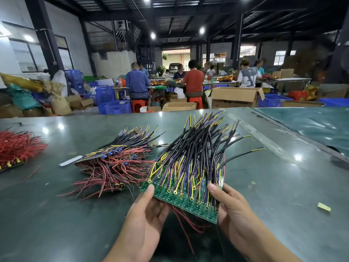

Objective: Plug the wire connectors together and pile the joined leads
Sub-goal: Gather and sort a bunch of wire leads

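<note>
I hold a green circuit board [186, 202] above the table, tilted, with both hands. Many black leads [200, 146] with yellow and purple cores stand up from it and fan away from me; thin red wires [187, 220] hang below it. My left hand [145, 212] grips its left edge, thumb on top. Gripping the right edge is my right hand [232, 207], thumb among the leads. A pile of joined leads [120, 159], red and black with blue connectors, lies on the table to the left of the board.
The dark green table [75, 214] stretches all around. A bunch of red wires [17, 146] lies at the far left edge. A white strip [70, 160] and a yellow scrap [324, 207] lie loose. Beyond the table are boxes, blue crates and seated workers.
</note>
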Demonstrator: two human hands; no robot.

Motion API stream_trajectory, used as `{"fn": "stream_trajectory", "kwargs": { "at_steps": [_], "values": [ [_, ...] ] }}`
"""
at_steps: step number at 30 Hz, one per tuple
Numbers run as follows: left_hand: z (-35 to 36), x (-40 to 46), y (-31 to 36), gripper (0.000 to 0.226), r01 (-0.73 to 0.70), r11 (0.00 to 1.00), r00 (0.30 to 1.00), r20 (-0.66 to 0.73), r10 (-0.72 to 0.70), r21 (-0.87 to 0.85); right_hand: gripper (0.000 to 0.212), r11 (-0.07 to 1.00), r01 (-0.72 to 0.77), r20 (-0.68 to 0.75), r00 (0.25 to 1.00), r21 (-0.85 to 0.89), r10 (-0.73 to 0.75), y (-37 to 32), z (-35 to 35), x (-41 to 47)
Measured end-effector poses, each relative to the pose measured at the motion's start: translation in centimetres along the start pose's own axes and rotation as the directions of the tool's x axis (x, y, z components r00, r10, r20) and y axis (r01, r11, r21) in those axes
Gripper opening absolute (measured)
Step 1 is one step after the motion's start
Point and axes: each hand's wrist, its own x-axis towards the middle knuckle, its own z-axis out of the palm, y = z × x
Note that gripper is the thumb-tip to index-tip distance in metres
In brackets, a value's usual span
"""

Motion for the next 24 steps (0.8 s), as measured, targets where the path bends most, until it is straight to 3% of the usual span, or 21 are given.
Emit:
{"fn": "stream_trajectory", "kwargs": {
  "at_steps": [4,9,12,14,17,20,24],
  "values": [
    [0.2,-0.2,-0.1,0.052,0.076,0.997,0.997,0.001,-0.076,0.014,0.039,1.0,-0.003,-0.003,1.0,-0.001,0.003,0.9,0.5,-0.2],
    [-1.2,0.2,2.1,0.048,0.202,0.979,0.979,0.012,-0.202,0.006,0.034,0.992,-0.027,0.025,0.999,-0.124,0.03,-0.2,0.2,-0.4],
    [-1.4,0.3,2.4,0.055,0.2,0.963,0.978,0.018,-0.206,0.183,0.024,0.981,-0.035,0.065,0.997,-0.192,0.048,-1.3,0.0,-0.7],
    [-1.1,0.4,1.5,0.052,0.144,0.938,0.989,-0.058,-0.132,0.316,0.023,0.975,-0.046,0.082,0.995,-0.218,0.065,-1.6,-0.1,-0.9],
    [-0.5,0.2,0.3,0.034,0.008,0.865,0.98,-0.177,0.094,0.502,0.026,0.968,-0.085,0.042,0.994,-0.237,0.098,-1.4,0.0,-0.9],
    [-0.2,0.0,-0.1,0.033,-0.082,0.801,0.944,-0.213,0.253,0.592,0.036,0.96,-0.148,-0.01,0.989,-0.239,0.15,-1.1,0.4,-0.5],
    [-0.1,-0.4,-0.6,0.041,-0.16,0.754,0.928,-0.163,0.335,0.637,0.042,0.919,-0.213,-0.177,0.971,-0.333,0.161,-0.3,0.4,-0.1]
  ]
}}
